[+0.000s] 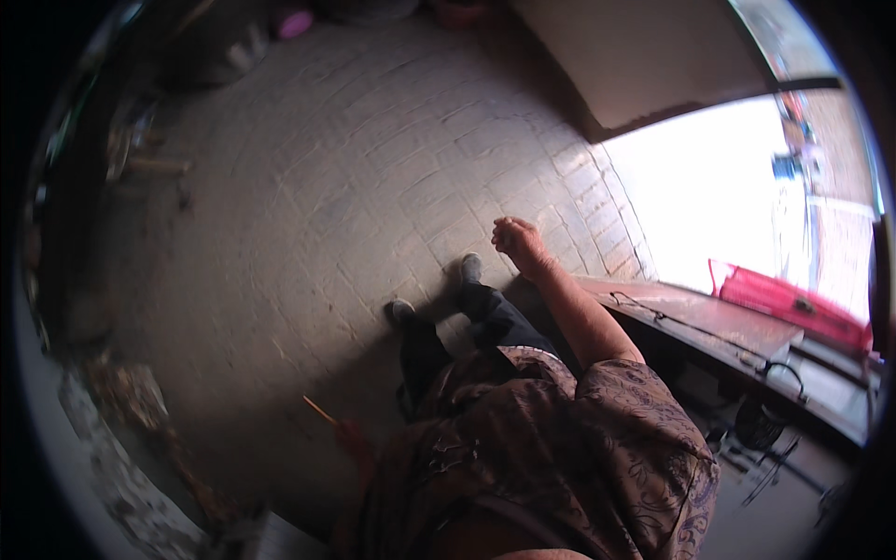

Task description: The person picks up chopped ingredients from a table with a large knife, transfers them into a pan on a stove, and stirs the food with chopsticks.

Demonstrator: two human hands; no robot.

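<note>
Low at my left side, in deep shade, my left hand (355,442) is closed around a thin yellowish stick (320,409). The stick juts out beyond the fingers over the floor; its far end touches nothing. My right hand (518,241) is raised ahead of me at the end of a bent, bare forearm. Its fingers are curled in, and I see no object in them. Below the hands are my dark trousers (507,318) and two grey shoes (471,267), standing on a brick-paved floor (364,189).
A door panel (651,63) stands at the upper right beside a sunlit doorway (700,182). Right of me are a pink-red basket or bag (791,304), a ledge (707,315) and a hooked wire (672,318). A peeling wall (119,448) curves along the lower left.
</note>
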